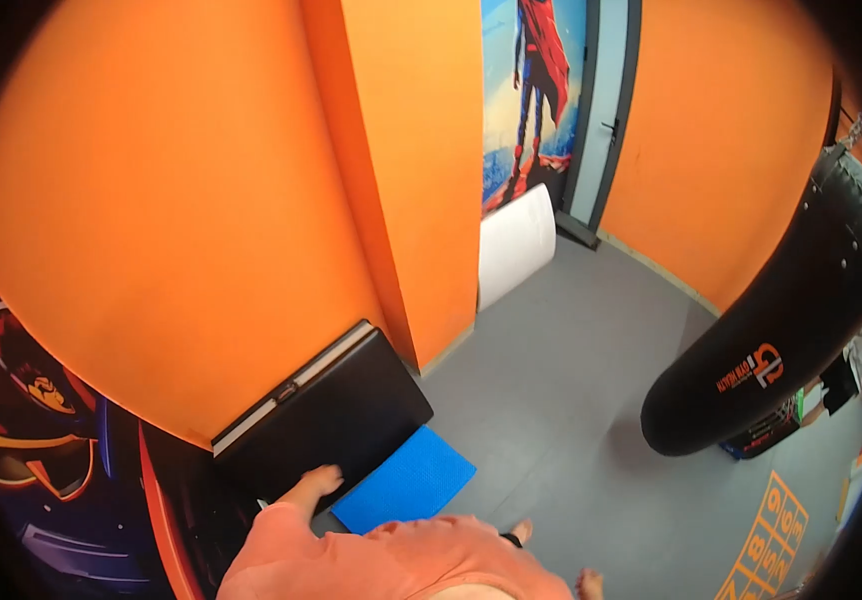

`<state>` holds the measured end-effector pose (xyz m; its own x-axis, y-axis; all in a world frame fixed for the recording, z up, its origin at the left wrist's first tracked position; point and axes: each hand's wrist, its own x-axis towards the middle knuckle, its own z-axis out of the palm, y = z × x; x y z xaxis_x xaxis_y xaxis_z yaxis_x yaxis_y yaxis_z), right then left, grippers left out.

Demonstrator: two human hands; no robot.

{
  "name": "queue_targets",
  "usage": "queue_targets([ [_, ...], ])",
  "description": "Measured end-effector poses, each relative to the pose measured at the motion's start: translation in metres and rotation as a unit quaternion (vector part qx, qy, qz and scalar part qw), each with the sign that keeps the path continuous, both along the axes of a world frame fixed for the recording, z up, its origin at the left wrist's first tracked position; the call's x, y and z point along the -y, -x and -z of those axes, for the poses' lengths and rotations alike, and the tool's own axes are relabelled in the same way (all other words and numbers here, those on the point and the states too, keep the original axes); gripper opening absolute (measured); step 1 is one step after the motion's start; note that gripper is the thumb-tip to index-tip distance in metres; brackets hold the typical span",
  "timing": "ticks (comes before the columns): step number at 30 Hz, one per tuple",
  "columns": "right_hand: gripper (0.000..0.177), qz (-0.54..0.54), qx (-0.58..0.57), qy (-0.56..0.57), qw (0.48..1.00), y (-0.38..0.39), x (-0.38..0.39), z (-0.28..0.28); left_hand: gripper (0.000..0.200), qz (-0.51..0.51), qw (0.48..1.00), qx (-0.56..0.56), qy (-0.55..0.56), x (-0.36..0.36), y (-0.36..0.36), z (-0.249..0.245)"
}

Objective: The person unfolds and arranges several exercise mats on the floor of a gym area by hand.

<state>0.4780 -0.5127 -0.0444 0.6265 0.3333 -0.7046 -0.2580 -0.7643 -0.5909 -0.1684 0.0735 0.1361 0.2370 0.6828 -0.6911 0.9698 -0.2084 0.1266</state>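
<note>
My left hand (326, 479) reaches down past the salmon-coloured sleeve, its fingers stretched out in front of the black padded panel. This panel (356, 405) leans against the orange wall, a pale strip and a small latch along its top edge. At its foot lies a blue textured foam pad (409, 482), just right of my left hand. My right hand (523, 530) shows only in small part beyond my shirt, near the grey floor, with a black band at the wrist. Its fingers are mostly hidden.
A black punching bag (751, 340) hangs at the right above the grey floor (551, 400). A white panel (518, 245) stands by the orange pillar (421, 150), near a door (599, 120). Orange number squares (769, 540) mark the floor at lower right. A bare foot (589, 583) shows below.
</note>
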Motion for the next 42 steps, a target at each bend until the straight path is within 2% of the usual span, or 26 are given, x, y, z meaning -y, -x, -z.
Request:
queue_targets([
  [1,0.032,0.059,-0.002,-0.062,0.996,-0.031,-0.020,-0.020,0.038,0.025,0.996,0.081,0.001,-0.012,-0.058,-0.010],
  [2,0.029,0.059,0.040,-0.118,0.990,-0.042,-0.058,-0.092,0.033,0.107,0.962,0.243,-0.064,-0.025,-0.105,0.006],
  [3,0.029,0.077,0.098,-0.178,0.976,-0.069,-0.090,-0.131,0.029,0.087,0.948,0.297,-0.072,-0.028,-0.173,-0.018],
  [4,0.029,0.048,0.178,-0.167,0.969,-0.108,-0.112,-0.151,0.025,0.084,0.942,0.315,-0.076,-0.026,-0.238,-0.057],
  [5,0.026,0.106,0.273,-0.183,0.939,-0.132,-0.150,-0.174,0.024,0.121,0.927,0.345,-0.079,-0.025,-0.294,-0.086],
  [6,0.023,0.057,0.383,-0.214,0.897,-0.157,-0.182,-0.204,0.023,0.161,0.910,0.373,-0.082,-0.025,-0.339,-0.111],
  [7,0.022,0.101,0.308,-0.220,0.920,-0.148,-0.231,-0.290,0.023,0.187,0.906,0.373,-0.069,-0.024,-0.373,-0.132],
  [8,0.022,0.094,0.305,-0.267,0.909,-0.150,-0.267,-0.337,0.023,0.212,0.893,0.391,-0.075,-0.022,-0.407,-0.150],
  [9,0.021,0.054,0.282,-0.296,0.911,-0.157,-0.295,-0.363,0.023,0.237,0.877,0.411,-0.080,-0.019,-0.440,-0.159],
  [10,0.022,0.004,0.307,-0.287,0.907,-0.162,-0.318,-0.379,0.023,0.244,0.871,0.418,-0.078,-0.017,-0.459,-0.157],
  [11,0.022,-0.084,0.383,-0.266,0.881,-0.156,-0.338,-0.413,0.023,0.254,0.863,0.429,-0.078,-0.021,-0.475,-0.147],
  [12,0.025,-0.172,0.423,-0.293,0.840,-0.158,-0.352,-0.427,0.022,0.228,0.865,0.442,-0.061,-0.021,-0.485,-0.130],
  [13,0.032,-0.262,0.427,-0.252,0.828,-0.156,-0.364,-0.455,0.022,0.198,0.869,0.450,-0.046,-0.023,-0.483,-0.104],
  [15,0.048,-0.310,0.456,-0.188,0.813,-0.162,-0.381,-0.459,0.022,0.124,0.896,0.421,-0.062,-0.022,-0.461,-0.037],
  [16,0.048,-0.294,0.463,-0.179,0.817,-0.170,-0.388,-0.458,0.022,0.100,0.923,0.364,-0.072,-0.018,-0.441,-0.012],
  [17,0.048,-0.293,0.512,-0.158,0.792,-0.177,-0.396,-0.456,0.023,0.053,0.951,0.301,-0.048,-0.014,-0.412,0.017],
  [18,0.049,-0.291,0.560,-0.134,0.764,-0.187,-0.404,-0.453,0.022,0.075,0.938,0.328,-0.086,-0.012,-0.372,0.063],
  [19,0.052,-0.281,0.569,-0.119,0.763,-0.199,-0.410,-0.449,0.023,0.074,0.934,0.342,-0.075,-0.009,-0.337,0.097],
  [20,0.052,-0.262,0.577,-0.108,0.766,-0.213,-0.415,-0.446,0.023,0.096,0.930,0.348,-0.071,-0.038,-0.367,0.082],
  [23,0.052,-0.172,0.607,-0.080,0.771,-0.252,-0.439,-0.442,0.024,0.207,0.924,0.318,-0.036,-0.142,-0.433,0.085],
  [29,0.054,0.042,0.589,-0.021,0.807,-0.295,-0.460,-0.445,0.025,0.366,0.909,0.194,0.040,-0.304,-0.454,0.029],
  [32,0.059,0.100,0.579,0.017,0.809,-0.302,-0.460,-0.467,0.026,0.437,0.884,0.148,0.074,-0.365,-0.495,0.010],
  [38,0.063,0.188,0.607,0.102,0.765,-0.302,-0.439,-0.506,0.027,0.578,0.803,0.025,0.142,-0.426,-0.557,-0.037],
  [40,0.062,0.210,0.604,0.109,0.761,-0.299,-0.430,-0.517,0.035,0.457,0.887,0.069,0.014,-0.471,-0.627,0.008],
  [41,0.061,0.214,0.595,0.118,0.766,-0.297,-0.429,-0.525,0.034,0.411,0.897,0.162,-0.020,-0.458,-0.679,-0.041],
  [42,0.061,0.219,0.585,0.125,0.771,-0.294,-0.428,-0.532,0.031,0.431,0.860,0.247,-0.117,-0.459,-0.723,-0.049],
])
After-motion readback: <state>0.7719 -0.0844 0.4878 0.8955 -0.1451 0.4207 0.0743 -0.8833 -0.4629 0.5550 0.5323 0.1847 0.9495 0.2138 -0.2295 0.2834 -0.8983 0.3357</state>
